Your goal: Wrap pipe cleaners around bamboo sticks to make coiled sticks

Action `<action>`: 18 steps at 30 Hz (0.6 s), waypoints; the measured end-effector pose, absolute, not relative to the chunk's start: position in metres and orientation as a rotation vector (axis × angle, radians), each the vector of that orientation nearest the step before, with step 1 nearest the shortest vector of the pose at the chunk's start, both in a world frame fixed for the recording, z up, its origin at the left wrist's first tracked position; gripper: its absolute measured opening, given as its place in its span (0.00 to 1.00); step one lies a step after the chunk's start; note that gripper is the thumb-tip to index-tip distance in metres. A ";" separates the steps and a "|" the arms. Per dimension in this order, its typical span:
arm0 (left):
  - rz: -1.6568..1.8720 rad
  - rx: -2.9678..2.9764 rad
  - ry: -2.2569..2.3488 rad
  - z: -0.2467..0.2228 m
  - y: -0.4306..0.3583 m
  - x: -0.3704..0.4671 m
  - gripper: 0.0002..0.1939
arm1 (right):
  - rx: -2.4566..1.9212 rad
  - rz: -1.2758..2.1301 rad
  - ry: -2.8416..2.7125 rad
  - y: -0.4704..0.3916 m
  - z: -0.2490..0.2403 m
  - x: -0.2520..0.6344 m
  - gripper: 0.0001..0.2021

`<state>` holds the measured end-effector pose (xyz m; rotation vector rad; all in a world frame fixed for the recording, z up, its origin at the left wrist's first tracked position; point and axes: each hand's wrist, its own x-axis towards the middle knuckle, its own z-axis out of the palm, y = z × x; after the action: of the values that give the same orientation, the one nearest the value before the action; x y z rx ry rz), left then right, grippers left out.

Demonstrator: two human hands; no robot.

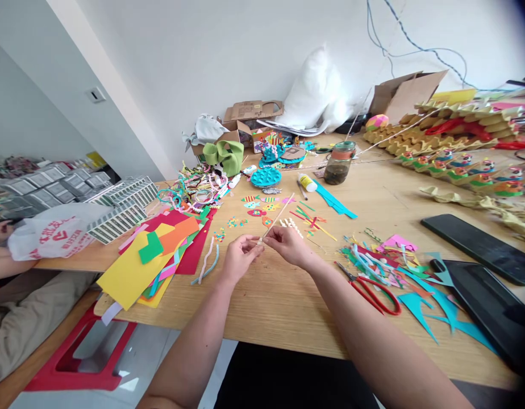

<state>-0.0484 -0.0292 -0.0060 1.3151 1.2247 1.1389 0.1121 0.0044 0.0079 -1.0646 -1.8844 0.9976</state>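
Both hands meet over the middle of the wooden table. My right hand (286, 243) pinches a thin pale stick (280, 212) that slants up and to the right. My left hand (242, 257) has its fingertips closed at the stick's lower end, around a small whitish piece (259, 241). Just beyond the hands lie small paper fish (257, 213), with tiny coloured dots (220, 234) to their left. A whitish corrugated strip (291, 227) sits behind my right hand, near thin coloured paper strips (311, 220).
Red-handled scissors (375, 292) and paper scraps (382, 261) lie right of my right forearm, beside black phones (479, 244). Coloured sheets (138, 272) are at left. A glass jar (339, 163) stands behind. Another person's leg (32, 324) shows at far left.
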 end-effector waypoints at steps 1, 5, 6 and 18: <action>1.188 1.405 1.277 -0.009 -0.029 -0.047 0.17 | -1.078 1.000 -1.879 0.004 0.007 0.111 0.10; 1.295 1.642 1.388 -0.014 -0.029 -0.047 0.10 | -1.104 1.073 -1.846 0.003 0.007 0.109 0.10; 1.303 1.677 1.402 -0.014 -0.030 -0.047 0.10 | -1.091 1.109 -1.829 0.003 0.007 0.110 0.10; 1.294 1.729 1.463 -0.014 -0.030 -0.049 0.10 | -1.035 1.219 -1.805 0.003 0.006 0.111 0.10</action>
<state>-0.0489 -0.0304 -0.0137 1.7290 1.4632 1.2944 0.1108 0.0026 0.0064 -1.0348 -1.8054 1.2192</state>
